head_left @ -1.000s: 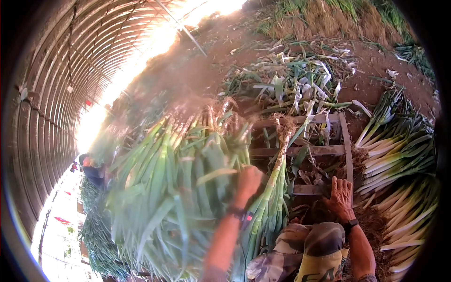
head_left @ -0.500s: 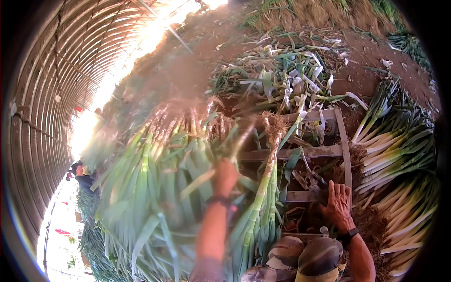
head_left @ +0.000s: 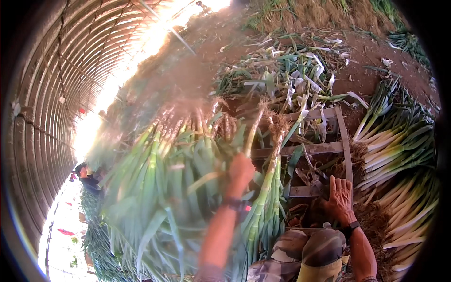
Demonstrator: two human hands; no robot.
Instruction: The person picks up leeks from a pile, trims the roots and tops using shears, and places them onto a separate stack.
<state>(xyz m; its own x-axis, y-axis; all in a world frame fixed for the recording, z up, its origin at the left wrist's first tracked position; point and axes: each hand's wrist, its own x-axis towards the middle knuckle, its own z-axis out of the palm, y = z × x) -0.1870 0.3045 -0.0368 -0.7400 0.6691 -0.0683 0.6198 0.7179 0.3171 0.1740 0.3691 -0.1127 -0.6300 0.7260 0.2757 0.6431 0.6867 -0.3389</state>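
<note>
My left hand (head_left: pixel 241 171) is closed round a long green onion (head_left: pixel 254 129), whose root end points up and away. Below and left of that hand spreads a big heap of unpeeled green onions (head_left: pixel 155 157), their soil-covered roots at the far end. A separate bunch of green onions (head_left: pixel 266 197) leans just to the right of my left wrist. My right hand (head_left: pixel 340 199), with fingers stretched out, lies by the right rail of a low metal frame (head_left: pixel 348 162). Something dark beside its thumb is too unclear to name.
Peeled green onions (head_left: pixel 383 150) with white stems lie in bundles at the right. Stripped leaves (head_left: pixel 286 70) are piled beyond the frame. My camouflage-covered knees (head_left: pixel 322 249) are at the bottom. A person (head_left: pixel 87 176) is far left, near the ribbed tunnel wall (head_left: pixel 51 117).
My left hand has shifted slightly right, and the green onion in it has come up more upright and clearer. My right hand stays by the frame. The whole view has shifted a little.
</note>
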